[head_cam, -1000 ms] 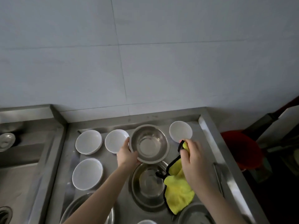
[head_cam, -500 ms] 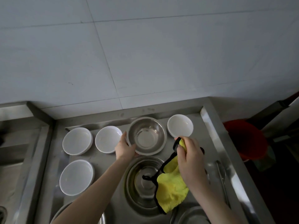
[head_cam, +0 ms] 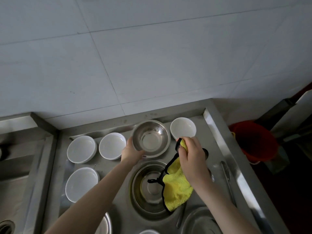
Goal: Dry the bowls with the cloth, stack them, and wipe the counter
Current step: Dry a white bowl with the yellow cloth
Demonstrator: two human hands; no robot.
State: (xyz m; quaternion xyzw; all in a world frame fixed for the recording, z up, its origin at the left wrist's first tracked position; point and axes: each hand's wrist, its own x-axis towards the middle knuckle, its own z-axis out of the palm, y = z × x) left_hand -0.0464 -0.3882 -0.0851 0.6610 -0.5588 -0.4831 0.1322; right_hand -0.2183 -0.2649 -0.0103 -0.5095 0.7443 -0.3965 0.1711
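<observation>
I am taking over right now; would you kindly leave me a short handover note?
Left hand grips the small steel bowl by its rim.
Right hand holds the yellow cloth, hanging over the large steel bowl.
Four white bowls stand singly on the counter.
Done: cannot tell which bowls are dry; white bowls unstacked.
Left: dry, stack, wipe counter.

Shiny steel bowl [head_cam: 150,138]; fluffy yellow cloth [head_cam: 177,186]; glossy white bowls [head_cam: 183,128]; brushed-steel counter [head_cam: 217,132].
</observation>
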